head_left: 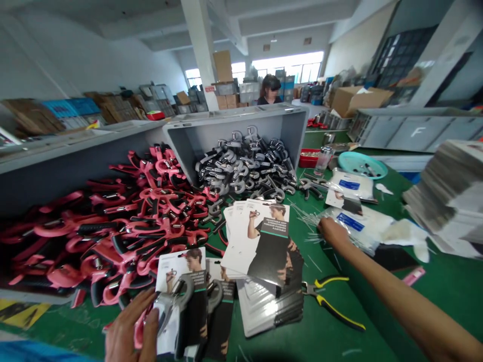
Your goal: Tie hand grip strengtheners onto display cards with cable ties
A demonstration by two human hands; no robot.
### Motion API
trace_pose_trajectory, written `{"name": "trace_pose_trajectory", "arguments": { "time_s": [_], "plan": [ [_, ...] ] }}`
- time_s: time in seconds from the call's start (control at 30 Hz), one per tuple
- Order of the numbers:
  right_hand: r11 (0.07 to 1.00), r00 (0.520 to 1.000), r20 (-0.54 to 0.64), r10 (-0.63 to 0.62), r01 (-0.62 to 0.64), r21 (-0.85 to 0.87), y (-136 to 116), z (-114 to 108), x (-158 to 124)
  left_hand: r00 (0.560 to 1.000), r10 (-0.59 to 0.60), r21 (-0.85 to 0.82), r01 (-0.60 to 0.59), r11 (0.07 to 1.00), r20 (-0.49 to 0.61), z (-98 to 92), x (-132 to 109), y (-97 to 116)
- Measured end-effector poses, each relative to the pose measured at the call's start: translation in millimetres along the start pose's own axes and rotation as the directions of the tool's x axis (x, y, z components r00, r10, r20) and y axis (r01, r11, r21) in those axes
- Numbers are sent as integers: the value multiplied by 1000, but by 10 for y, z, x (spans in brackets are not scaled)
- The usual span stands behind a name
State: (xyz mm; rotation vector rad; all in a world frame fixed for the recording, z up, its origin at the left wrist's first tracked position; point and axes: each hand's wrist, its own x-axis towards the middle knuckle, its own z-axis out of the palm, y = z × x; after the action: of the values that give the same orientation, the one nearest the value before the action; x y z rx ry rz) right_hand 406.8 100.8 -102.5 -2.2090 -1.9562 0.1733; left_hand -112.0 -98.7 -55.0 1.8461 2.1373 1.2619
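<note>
Bin (pixel 183 144) of gray handgrips (pixel 243 168)

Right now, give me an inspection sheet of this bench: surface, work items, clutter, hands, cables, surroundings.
Surface: green tabletop, scattered with thin white ties.
Work items: red-and-black hand grips and gray-and-black hand grips piled in separate gray crates, some outside; stacked ADJUSTABLE GRIP STRENGTHENER cards.
Clutter: yellow-and-black pliers, handles spread; blue-labelled plastic bags; turquoise tray.
Left hand: at a gray-and-black grip lying over a card; exact hold unclear.
Right hand: at the ties, beside a bag; grasp unclear.
Cables: nothing seen.
Surroundings: co-worker beyond the crates; cardboard boxes; gray crate marked F.
</note>
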Motion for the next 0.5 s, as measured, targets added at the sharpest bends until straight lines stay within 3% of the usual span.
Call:
{"name": "trace_pose_trajectory", "arguments": {
  "time_s": [0.1,0.23,0.37,0.5],
  "plan": [
    [998,996,61,63,-64,14,-70,-22,148,982,-94,-210,127,970,161,151,334,572],
    [986,993,92,78,-91,142,-54,-238,166,934,-27,-270,131,954,357,551,719,1019],
    [917,992,120,28,-73,393,18,-488,65,844,-110,-392,355,848,525,784,859,1115],
    [765,985,158,-62,-55,641,-83,-595,-56,764,-280,-526,615,587,581,725,861,1055]
  ]
}}
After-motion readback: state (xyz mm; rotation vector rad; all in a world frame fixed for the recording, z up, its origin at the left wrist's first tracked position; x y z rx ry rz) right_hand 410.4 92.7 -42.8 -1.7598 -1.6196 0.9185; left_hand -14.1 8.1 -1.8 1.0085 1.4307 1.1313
